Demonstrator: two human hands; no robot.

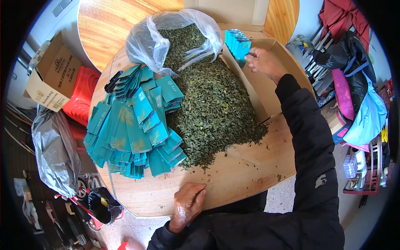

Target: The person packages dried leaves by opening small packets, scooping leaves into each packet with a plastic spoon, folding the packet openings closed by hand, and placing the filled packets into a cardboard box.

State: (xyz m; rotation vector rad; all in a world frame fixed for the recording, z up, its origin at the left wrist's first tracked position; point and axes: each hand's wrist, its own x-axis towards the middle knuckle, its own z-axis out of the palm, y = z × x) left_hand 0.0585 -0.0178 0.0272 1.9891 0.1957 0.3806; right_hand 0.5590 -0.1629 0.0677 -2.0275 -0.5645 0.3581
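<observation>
- Right hand (261, 63): fingers curled; whether they gripped could not be told.
- Packet row (237, 45): stood in carton (268, 93), just beside right hand.
- Left hand (188, 204): loosely closed, palm hidden.
- Teal packets (133, 127): heaped beyond it, leftward.
- Dried leaves (216, 104): piled beyond it, rightward.

And across the pale wooden tabletop (143, 193), it's crowded! Teal packets (125, 127) fan out in piles on the left, a heap of dark green leaves (216, 110) holds the middle, a clear plastic bag (139, 45) gapes at the far side; right, an open cardboard box (246, 85); nearer, a clear spoon (242, 155) beside stray leaf bits (279, 178).
</observation>
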